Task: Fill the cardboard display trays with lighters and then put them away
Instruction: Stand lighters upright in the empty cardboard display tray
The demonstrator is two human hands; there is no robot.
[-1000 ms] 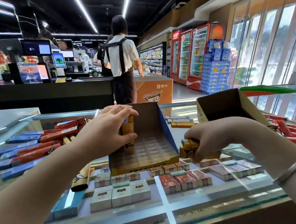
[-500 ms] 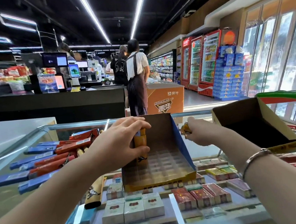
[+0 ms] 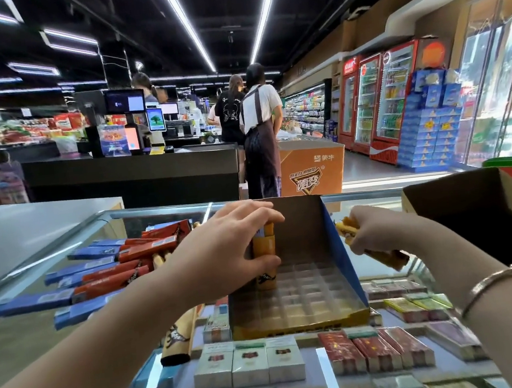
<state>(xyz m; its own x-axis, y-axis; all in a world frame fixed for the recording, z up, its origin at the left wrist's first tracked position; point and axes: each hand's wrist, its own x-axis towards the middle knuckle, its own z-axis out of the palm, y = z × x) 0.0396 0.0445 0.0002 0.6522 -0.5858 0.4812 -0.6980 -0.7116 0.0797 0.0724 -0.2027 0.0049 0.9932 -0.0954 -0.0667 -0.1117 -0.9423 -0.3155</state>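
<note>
The left hand curled its fingers and thumb round yellow lighters standing upright in the back left corner of the cardboard display tray, whose gridded floor in front of and to the right of those fingers lay bare. The tray's blue right wall stood between the two hands. Just beyond that wall, the right hand gripped a bundle of yellow lighters, its fingers closed over them, with ends of the bundle poking out on both sides of the fist; a metal bracelet circled the wrist. To the right of that hand sat a second cardboard box, open and dark inside. The tray rested on the glass worktop of a display case. Left of the left hand's fingers, blue and red cartons lay stacked under the glass. Below both wrists, rows of cigarette packs filled the case shelf. Beyond the fingers, a person in a dark apron stood with their back to the camera at a black checkout counter, beside an orange chest freezer. Red drink coolers lined the far wall to the right.
</note>
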